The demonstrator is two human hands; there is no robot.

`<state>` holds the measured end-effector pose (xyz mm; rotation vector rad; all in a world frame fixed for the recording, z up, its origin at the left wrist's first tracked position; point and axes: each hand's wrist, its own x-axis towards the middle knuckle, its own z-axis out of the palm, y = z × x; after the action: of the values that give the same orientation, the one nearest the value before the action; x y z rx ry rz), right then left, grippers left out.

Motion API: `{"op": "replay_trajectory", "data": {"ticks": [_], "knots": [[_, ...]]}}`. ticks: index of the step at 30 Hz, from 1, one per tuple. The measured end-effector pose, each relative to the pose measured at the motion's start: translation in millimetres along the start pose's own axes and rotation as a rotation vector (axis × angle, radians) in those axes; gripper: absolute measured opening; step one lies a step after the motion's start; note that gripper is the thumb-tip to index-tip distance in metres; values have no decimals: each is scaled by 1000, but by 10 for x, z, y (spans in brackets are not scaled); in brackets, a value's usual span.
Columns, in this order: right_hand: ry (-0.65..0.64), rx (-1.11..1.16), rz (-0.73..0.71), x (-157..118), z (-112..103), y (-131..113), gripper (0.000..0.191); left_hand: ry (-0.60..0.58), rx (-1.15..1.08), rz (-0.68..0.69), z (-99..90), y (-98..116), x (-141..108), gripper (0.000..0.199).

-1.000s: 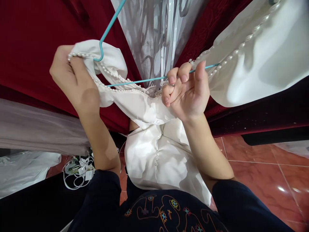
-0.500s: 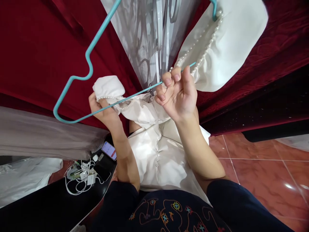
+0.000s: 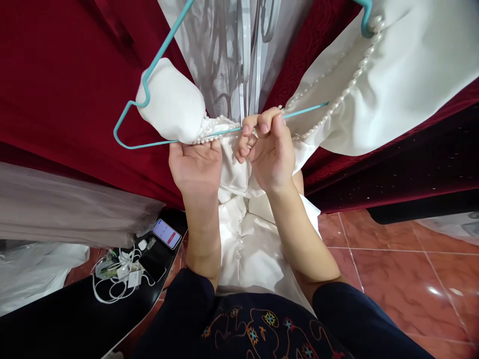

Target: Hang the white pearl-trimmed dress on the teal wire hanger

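Hanger [image 3: 226, 131] sits partly inside the white dress [image 3: 407, 89], right hand [image 3: 270, 149] curled around it; beside the hanger, left hand [image 3: 196, 167] touches pearl trim [image 3: 200, 141], grip impossible to tell.

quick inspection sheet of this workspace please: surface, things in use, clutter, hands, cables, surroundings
Surface: black table, glossy, at the left.
Things in use: blue hanger, right end inside the white garment, left end outside it; garment edged with beads.
Clutter: phone with lit screen, white charger, both on the table.
Hands: left hand at the beaded edge, grip unclear; right hand curled around the hanger's bar.
Cables: white cables, tangled on the table, apart from the hands.
Surroundings: red curtain, tiled floor.
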<state>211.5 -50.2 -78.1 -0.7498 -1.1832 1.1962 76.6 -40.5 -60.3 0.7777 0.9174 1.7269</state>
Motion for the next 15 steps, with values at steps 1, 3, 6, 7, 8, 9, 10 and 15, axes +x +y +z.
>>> {"op": "replay_trajectory", "data": {"ticks": [1,3,6,7,8,9,10,15], "knots": [[4,11,-8,-3,-4,-2,39,-15,-38,-16,39,23,18,38],[14,-6,4,-15,-18,-22,40,-16,-120,-33,108,51,48,35],[-8,15,61,-75,-56,-143,35,-20,-142,-13,154,51,85,35],[-15,28,71,-109,-75,-207,32,-22,-152,-13,153,46,92,37],[-6,15,71,-147,-96,-277,29,-22,-163,-21,148,42,96,38],[29,-29,55,-187,-119,-347,26,-19,-176,-33,142,41,95,40],[105,-99,7,-224,-144,-410,21,-11,-188,-49,138,44,89,40],[714,-420,-531,-247,-336,-535,10,26,-254,-106,175,91,4,37]]}}
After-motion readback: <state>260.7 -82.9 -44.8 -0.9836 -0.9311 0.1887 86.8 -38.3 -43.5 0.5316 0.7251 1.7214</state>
